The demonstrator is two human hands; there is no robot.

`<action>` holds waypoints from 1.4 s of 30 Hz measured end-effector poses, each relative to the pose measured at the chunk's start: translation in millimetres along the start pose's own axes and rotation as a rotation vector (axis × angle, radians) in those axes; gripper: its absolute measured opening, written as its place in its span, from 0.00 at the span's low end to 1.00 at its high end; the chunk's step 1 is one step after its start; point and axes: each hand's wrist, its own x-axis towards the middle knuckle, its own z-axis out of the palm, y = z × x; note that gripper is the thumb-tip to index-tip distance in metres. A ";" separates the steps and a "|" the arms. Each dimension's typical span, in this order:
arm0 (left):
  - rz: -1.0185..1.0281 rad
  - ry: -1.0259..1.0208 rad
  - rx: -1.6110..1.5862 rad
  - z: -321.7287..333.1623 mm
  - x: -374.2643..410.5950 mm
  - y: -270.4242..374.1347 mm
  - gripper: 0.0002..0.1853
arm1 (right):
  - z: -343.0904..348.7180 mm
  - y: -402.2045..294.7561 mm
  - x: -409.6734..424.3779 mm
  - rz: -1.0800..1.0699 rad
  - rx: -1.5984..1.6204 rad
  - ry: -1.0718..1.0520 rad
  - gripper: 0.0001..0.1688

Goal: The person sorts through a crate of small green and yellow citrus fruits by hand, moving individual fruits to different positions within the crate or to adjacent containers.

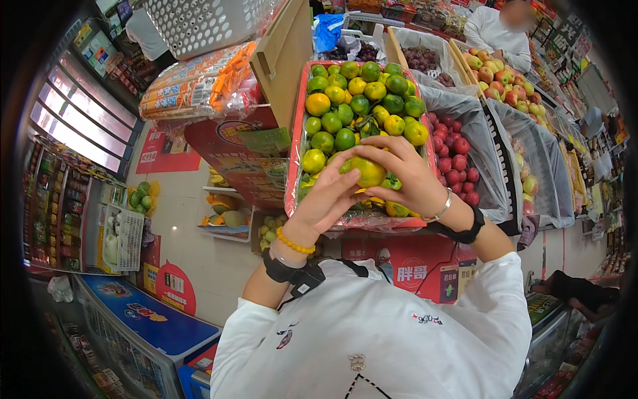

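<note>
A yellow-green mandarin (369,172) is held between my two hands above a crate of citrus. My left hand (319,197) cups it from the left, its thumb against the fruit. From the right, my right hand (411,167) curls its fingers over the top and its thumb under the lower edge. Beneath them, green and yellow mandarins (344,114) fill a red-rimmed crate (295,154) lined with clear plastic. My hands hide part of the fruit nearest me.
Right of the crate lie dark red plums (453,154) in a lined bin, with apples (503,82) farther back. A wooden board (281,55) rises on the left beside packaged goods (194,90). A person in white (498,32) stands beyond the apples. A blue-topped freezer (149,314) stands lower left.
</note>
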 end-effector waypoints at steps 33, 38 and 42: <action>-0.229 -0.690 1.714 -85.8 9.2 46.5 0.25 | 62.6 95.4 -8.2 0.074 -0.287 -0.339 0.39; -0.331 -0.387 2.069 -76.1 14.1 30.4 0.23 | 20.8 58.3 -9.6 0.080 -0.164 -0.149 0.32; -0.240 -0.299 2.209 -66.9 10.0 17.4 0.18 | 0.7 34.7 -30.8 0.177 -0.089 -0.056 0.27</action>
